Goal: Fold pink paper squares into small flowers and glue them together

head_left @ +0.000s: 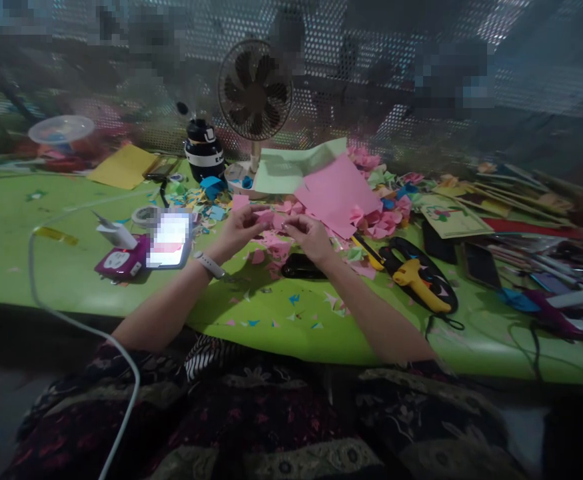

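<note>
Both my hands meet over the middle of the green table (31,227). My left hand (238,230) and my right hand (311,237) pinch a small piece of pink paper (270,217) between their fingertips. A watch sits on my left wrist. Pink paper scraps (276,252) lie just under the hands. A large pink sheet (336,193) lies right behind my right hand, and a pale green sheet (291,170) lies beyond it.
A small fan (255,90) and a dark bottle (204,153) stand at the back. A phone (170,241), a purple device (121,261) and a white cable (36,293) are on the left. A yellow glue gun (418,280), folded paper flowers (381,220) and several tools lie to the right.
</note>
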Available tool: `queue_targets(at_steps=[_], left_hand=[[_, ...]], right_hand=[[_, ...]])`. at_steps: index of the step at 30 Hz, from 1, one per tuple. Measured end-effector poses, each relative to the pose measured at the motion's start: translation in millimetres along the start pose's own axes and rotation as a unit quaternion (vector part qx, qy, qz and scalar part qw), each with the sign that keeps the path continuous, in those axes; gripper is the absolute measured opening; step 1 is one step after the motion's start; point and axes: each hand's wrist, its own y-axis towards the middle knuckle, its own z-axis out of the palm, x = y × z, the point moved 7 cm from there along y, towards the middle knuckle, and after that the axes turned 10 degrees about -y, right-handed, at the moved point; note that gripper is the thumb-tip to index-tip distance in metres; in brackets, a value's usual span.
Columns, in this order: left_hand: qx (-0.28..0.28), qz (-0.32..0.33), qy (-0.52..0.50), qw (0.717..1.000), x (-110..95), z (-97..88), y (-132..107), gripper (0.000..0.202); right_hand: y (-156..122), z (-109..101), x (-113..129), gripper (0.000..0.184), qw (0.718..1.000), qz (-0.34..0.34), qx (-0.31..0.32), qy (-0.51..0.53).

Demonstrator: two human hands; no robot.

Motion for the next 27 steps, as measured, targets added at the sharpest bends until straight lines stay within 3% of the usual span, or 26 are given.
queue_targets(at_steps=[3,7,27], left_hand=[[0.001,-0.074,-0.04,0.996,9,4.7,-4,0.039],[-0.007,-0.105,-0.08,0.991,12,7.8,-7,0.039],[0.008,-0.1,-0.105,0.989,13,9.8,-6,0.036]], right_hand=[[-2,0,3,0.026,1.0,0.008,0.001,0.008],[-5,0,11,0.025,1.0,-0.004,0.009,-0.019],[-9,2,19,0.028,0.999,-0.006,0.045,-0.027]])
